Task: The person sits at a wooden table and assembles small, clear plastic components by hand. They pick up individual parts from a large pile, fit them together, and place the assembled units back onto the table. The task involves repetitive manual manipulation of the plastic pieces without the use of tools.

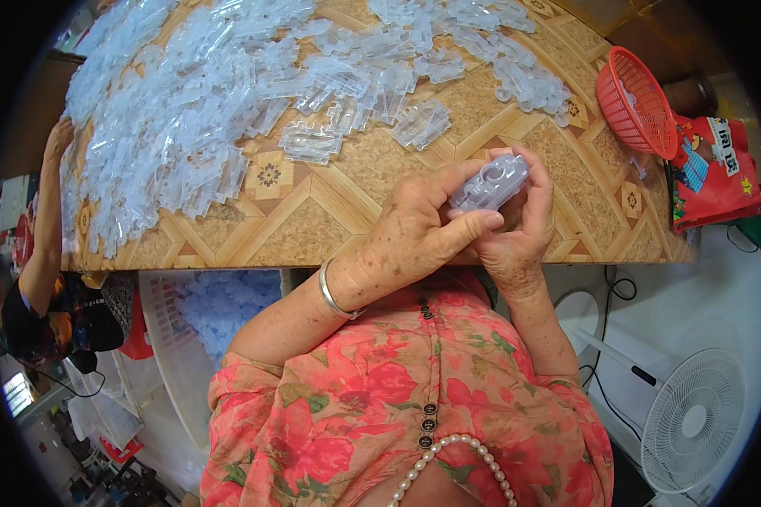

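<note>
Now 2 hands on 1 clear plastic piece (pixel 492 182), up above near side of table (pixel 364 182): left hand (pixel 423 221) gripping lower-left end, right hand (pixel 524 241) curled round right end. Long axis slants away rightward; neither hand nearer. Loose pieces (pixel 313 142) beyond, leftward.

Workroom seen from above. The counter (pixel 313 211) has a top patterned in wood-toned bands, cork-like panels and small dark floral motifs. At right, a white pedestal fan (pixel 693 421) stands on the pale floor (pixel 723 275), a black cable (pixel 598 363) near its base. At far left appear a bright rectangle (pixel 17 394), window or screen indeterminable, and a blurred red seat (pixel 120 449).
</note>
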Tool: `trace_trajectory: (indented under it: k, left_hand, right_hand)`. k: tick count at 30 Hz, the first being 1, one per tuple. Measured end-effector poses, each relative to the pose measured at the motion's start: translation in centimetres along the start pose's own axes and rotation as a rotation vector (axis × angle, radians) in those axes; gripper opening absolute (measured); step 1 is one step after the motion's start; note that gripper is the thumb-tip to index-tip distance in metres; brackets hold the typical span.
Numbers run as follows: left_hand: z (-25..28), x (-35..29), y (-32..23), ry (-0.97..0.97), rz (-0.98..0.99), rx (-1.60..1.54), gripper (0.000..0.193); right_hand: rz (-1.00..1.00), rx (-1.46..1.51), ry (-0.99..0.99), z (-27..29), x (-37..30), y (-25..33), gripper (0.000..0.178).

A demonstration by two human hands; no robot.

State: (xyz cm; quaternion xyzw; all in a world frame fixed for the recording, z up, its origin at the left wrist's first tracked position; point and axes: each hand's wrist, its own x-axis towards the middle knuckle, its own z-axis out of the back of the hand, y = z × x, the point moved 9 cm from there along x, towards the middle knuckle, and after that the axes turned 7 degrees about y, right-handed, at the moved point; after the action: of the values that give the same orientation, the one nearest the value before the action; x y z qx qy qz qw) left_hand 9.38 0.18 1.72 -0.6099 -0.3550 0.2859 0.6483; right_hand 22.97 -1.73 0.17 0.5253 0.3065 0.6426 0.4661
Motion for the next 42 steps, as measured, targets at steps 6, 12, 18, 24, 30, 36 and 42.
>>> trace_trajectory:
  k: [6, 12, 18, 24, 30, 36, 42]
  left_hand:
    - [0.0, -0.2, 1.7, -0.019, 0.097, -0.330, 0.044]
    - [0.2, -0.1, 2.7, 0.008, 0.183, -0.556, 0.043]
    - [1.1, -0.1, 2.1, -0.049, 0.149, -0.598, 0.042]
    - [1.2, 0.1, 1.6, -0.075, 0.075, -0.525, 0.043]
    - [1.0, 0.2, 1.3, -0.054, 0.044, -0.449, 0.043]
    - [0.9, 0.1, 1.5, -0.022, 0.077, -0.449, 0.044]
    - [0.9, 0.0, 1.4, 0.005, 0.067, -0.450, 0.043]
  right_hand:
    - [0.053, 0.039, -0.003, -0.1, 0.7, 1.2, 0.091]
    - [0.098, -0.099, 0.131, -0.8, 0.7, 1.7, 0.097]
    - [0.147, -0.083, 0.151, -0.9, 1.0, 2.2, 0.099]
    - [0.124, -0.072, 0.155, -0.9, 1.0, 2.2, 0.099]
    - [0.161, -0.106, 0.159, -0.8, 1.2, 2.4, 0.100]
    - [0.134, -0.059, 0.153, -1.0, 1.1, 2.1, 0.100]
    - [0.183, -0.127, 0.142, -0.9, 1.2, 2.6, 0.098]
